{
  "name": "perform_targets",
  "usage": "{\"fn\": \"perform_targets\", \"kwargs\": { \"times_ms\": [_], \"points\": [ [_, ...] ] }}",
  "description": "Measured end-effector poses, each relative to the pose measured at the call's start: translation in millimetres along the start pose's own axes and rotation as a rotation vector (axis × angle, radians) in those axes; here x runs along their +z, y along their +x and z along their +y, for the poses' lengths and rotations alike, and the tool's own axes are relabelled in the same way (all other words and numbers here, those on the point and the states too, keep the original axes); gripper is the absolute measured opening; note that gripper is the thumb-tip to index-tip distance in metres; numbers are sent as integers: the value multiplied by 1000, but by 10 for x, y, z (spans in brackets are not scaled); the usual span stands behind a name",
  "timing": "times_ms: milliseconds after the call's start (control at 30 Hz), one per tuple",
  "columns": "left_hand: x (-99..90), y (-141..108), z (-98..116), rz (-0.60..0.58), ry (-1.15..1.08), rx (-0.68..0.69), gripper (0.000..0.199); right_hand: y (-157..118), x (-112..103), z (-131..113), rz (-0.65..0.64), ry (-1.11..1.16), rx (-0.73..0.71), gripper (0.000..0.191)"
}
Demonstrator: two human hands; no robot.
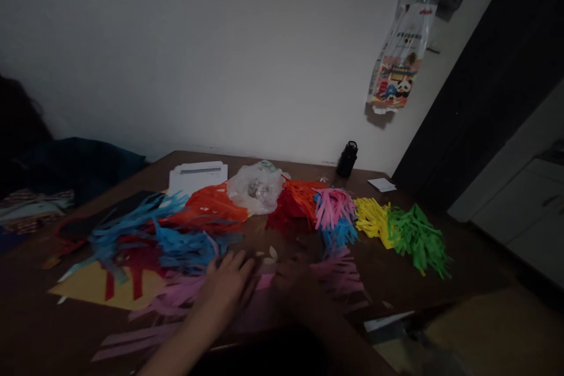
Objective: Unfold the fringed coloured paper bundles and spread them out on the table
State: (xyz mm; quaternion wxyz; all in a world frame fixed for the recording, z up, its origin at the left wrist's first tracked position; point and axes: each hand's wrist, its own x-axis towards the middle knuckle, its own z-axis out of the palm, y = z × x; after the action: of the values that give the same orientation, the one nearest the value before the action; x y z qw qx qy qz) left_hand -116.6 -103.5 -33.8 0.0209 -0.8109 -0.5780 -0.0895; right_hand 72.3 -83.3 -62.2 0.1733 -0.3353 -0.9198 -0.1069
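A sheet of pink fringed paper (pixel 263 282) lies across the near edge of the table, its cut strips fanning out to both sides. My left hand (pixel 229 279) bends its fingers over the paper's top edge, left of the middle. In deep shadow, my right hand (pixel 294 282) is closed on the same edge a little to the right. The fingertips of both hands are partly hidden. Just beyond them lie small pale scraps (pixel 272 255). Blue fringed paper (pixel 187 247) is heaped beside my left hand, above a yellow sheet (pixel 112 285) with red strips.
Across the table (pixel 467 270) lie orange fringed paper (pixel 215 205), a clear plastic bag (pixel 258 188), a pink tassel (pixel 335 207), yellow (pixel 373 220) and green tassels (pixel 418 241). A black bottle (pixel 348 158) stands by the wall. White papers (pixel 198 176) lie at the back left.
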Motion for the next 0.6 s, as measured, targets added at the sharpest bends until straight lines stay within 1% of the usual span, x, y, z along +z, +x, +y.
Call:
{"fn": "perform_targets", "kwargs": {
  "times_ms": [100,167,300,400,500,600],
  "points": [
    [113,-27,-29,100,-48,169,22,8,-25,-3,19,16,55,16],
    [211,-29,-44,160,-79,227,20,22,-55,-22,23,18,64,12],
    [378,-9,-81,199,-124,253,21,47,-46,-44,-21,-8,-25,7],
    [475,-3,-161,202,-153,273,24,-17,-38,4,-45,-13,-63,14],
    [522,-31,-267,173,-164,258,27,-162,-72,106,-62,-2,-19,13],
    [466,-78,-306,121,-158,191,25,-295,-103,196,-115,50,87,12]
  ]
}}
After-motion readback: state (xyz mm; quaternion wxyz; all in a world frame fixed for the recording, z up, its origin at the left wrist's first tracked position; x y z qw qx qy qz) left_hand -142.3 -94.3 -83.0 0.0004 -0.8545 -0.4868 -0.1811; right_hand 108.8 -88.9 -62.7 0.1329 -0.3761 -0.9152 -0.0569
